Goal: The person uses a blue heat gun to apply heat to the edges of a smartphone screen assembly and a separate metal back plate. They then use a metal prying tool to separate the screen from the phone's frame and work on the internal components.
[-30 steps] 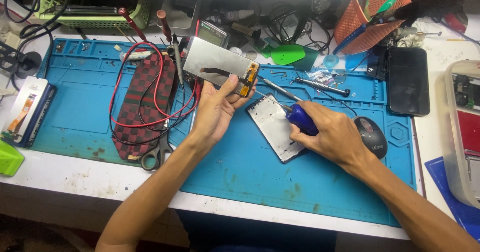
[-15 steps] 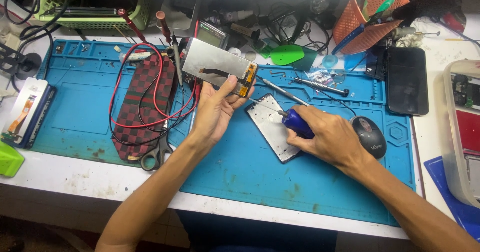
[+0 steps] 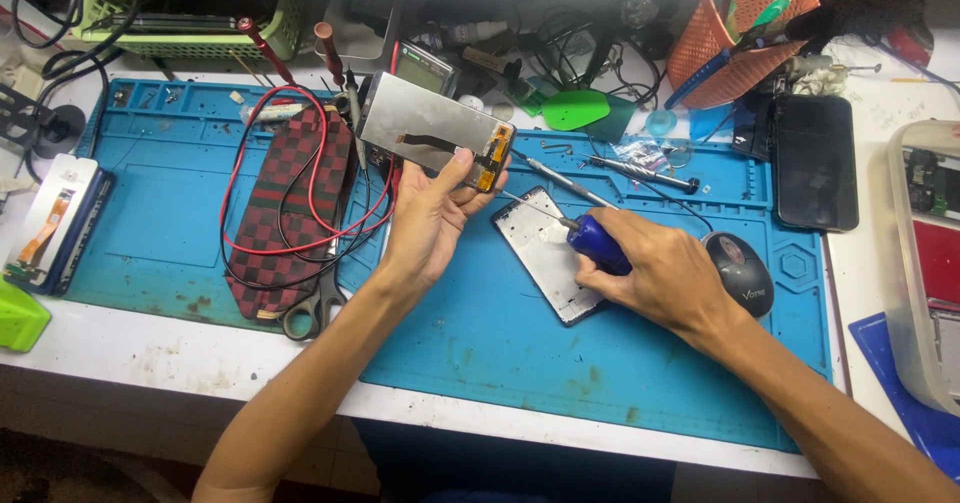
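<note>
A white worktop [image 3: 140, 363] carries a blue mat [image 3: 520, 353]. On the mat lie scissors [image 3: 315, 308], a checkered pouch [image 3: 285, 208], a phone frame [image 3: 545, 253] and a mouse [image 3: 742, 271] near its right edge.

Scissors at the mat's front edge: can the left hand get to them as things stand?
Probably not without letting go first. The left hand is full, holding up the screen panel. The scissors lie just beside that forearm on the blue mat, with nothing on top of them, so the path itself looks free.
</note>
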